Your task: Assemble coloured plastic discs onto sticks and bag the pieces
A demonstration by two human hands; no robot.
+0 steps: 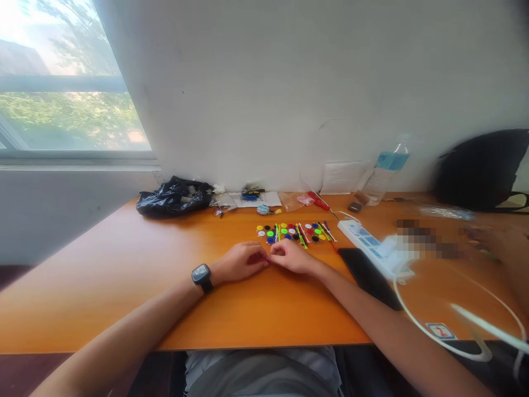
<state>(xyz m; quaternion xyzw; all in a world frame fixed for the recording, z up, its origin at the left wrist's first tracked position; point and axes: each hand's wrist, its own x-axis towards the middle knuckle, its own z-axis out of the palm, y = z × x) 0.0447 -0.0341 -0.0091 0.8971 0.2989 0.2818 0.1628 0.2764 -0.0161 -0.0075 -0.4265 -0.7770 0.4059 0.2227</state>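
Observation:
My left hand [244,259], with a watch [201,273] on its wrist, is closed in a pinch above the table's middle. Touching its fingertips is my right hand [292,256], likewise pinched. Whatever lies between the fingers is too small to make out; a hint of dark red shows there. Just beyond both hands lie small round coloured discs [285,231] in yellow, black, red, white, green and blue. Among them are thin plastic sticks [303,236] in green, white, red and blue, some partly behind my right hand.
A black plastic bag [176,197], a tape roll [263,209] and a red-handled tool [319,200] line the wall side. To the right are a power strip [363,242], a black phone [367,275], a white cable [413,311], a bottle [384,171] and another person's blurred arm [516,264].

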